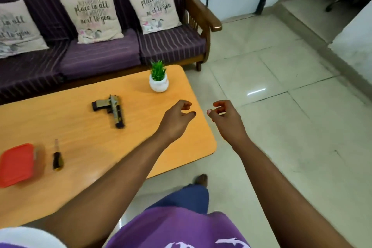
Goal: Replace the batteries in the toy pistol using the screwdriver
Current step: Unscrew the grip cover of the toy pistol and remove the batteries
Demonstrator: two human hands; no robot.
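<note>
A person in a purple shirt (177, 229) and blue trousers (187, 197) stands at the near right corner of an orange table (84, 143). One bare foot (200, 179) shows on the pale tiled floor (281, 106), just past the table's near edge.

Both bare arms reach forward. The left hand (177, 117) hangs over the table close to its right edge. Its fingers are curled loosely, with the thumb tip near the fingertips, and it holds nothing. The right hand (224, 116) hangs just off the table's right edge, over the floor. Its fingers are curled loosely too, and it is also empty. The two hands are near each other but do not touch.

By the table's left edge sits a red box (17, 164) with its lid on. Just to the right of it lies the screwdriver (57, 157), with its dark handle toward the near edge and its thin tip pointing away.

Farther in, around the middle of the table, the toy pistol (112, 109) lies flat on its side. It is tan and black, well apart from both hands.

Near the far right corner stands a small green plant in a round white pot (158, 83).

Behind the table's far edge is a purple striped sofa (100, 54) with wooden arms. Three pale cushions (91, 16) with writing lean on its back.
</note>
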